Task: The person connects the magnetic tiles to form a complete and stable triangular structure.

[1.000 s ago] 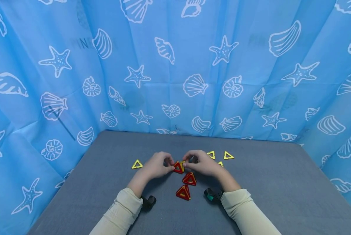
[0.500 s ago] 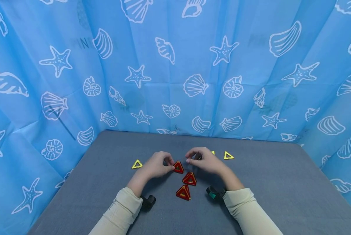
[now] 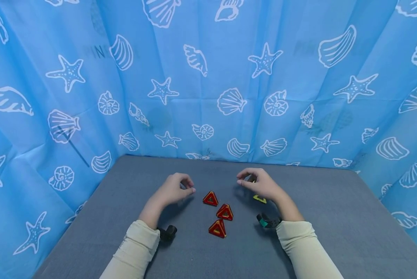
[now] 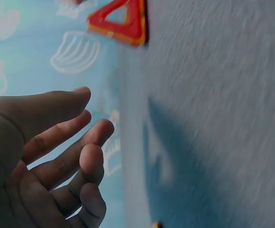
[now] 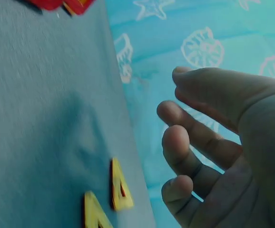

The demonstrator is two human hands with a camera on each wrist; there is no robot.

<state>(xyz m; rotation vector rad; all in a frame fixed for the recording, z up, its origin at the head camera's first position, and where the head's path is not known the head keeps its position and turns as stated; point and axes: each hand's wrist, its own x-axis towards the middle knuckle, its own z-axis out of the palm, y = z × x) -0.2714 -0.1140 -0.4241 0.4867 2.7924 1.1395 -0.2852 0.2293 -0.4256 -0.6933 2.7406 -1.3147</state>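
Note:
Three small red-and-yellow triangle pyramids stand in a row on the grey table: the far one, the middle one and the near one. My left hand hovers left of the far pyramid with loosely curled fingers and holds nothing; the left wrist view shows the empty hand and a red pyramid beyond it. My right hand hovers to the right, also empty. A flat yellow triangle lies under its wrist. Two yellow triangles lie below its fingers.
A blue curtain with white shells and starfish hangs round the table on three sides. Black wrist cameras sit under my left sleeve and my right sleeve. Other yellow triangles seen earlier are hidden by my hands.
Both hands have let go of the far red pyramid and drawn apart, the left one to the left, the right one to the right and back. The pyramid stays standing.

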